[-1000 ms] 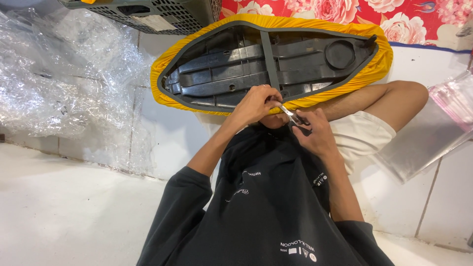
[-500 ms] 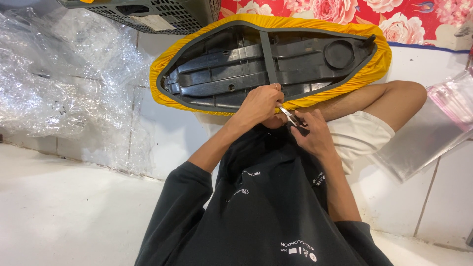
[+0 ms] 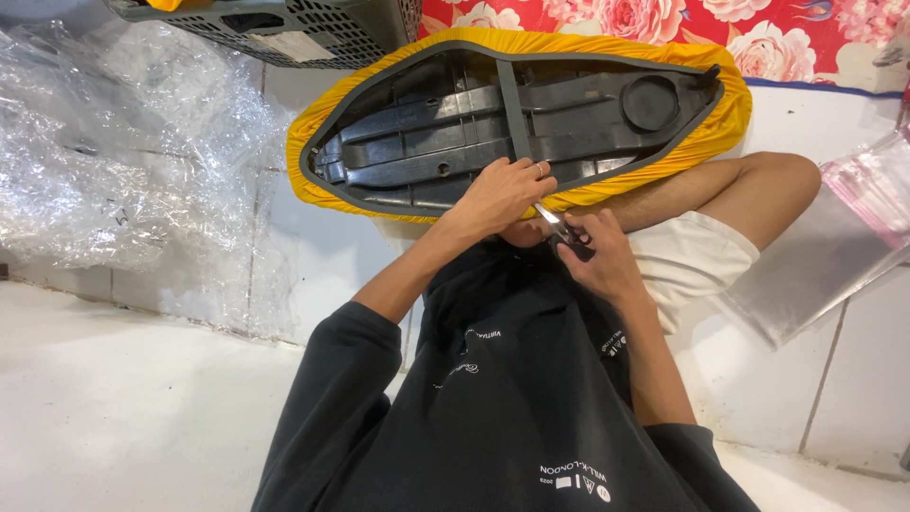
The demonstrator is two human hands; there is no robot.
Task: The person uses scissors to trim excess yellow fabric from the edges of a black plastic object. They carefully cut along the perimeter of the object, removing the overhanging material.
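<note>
An upturned motorbike seat (image 3: 531,114) rests across my lap, its black plastic base up and a yellow cover (image 3: 730,118) stretched around the rim. My left hand (image 3: 498,194), with a ring on one finger, presses down on the seat's near edge, fingers closed on the yellow cover there. Just to its right, my right hand (image 3: 602,256) is shut on a small black-handled metal cutting tool (image 3: 561,228). The tool's tips point at the cover's edge beside my left fingers. My black shirt fills the lower middle of the view.
Crumpled clear plastic wrap (image 3: 104,161) is heaped at the left on the white tiled floor (image 3: 114,417). A grey perforated crate (image 3: 284,24) sits at the top, red flowered cloth (image 3: 664,19) at the top right, a clear plastic bag (image 3: 834,246) by my bare knee (image 3: 758,185).
</note>
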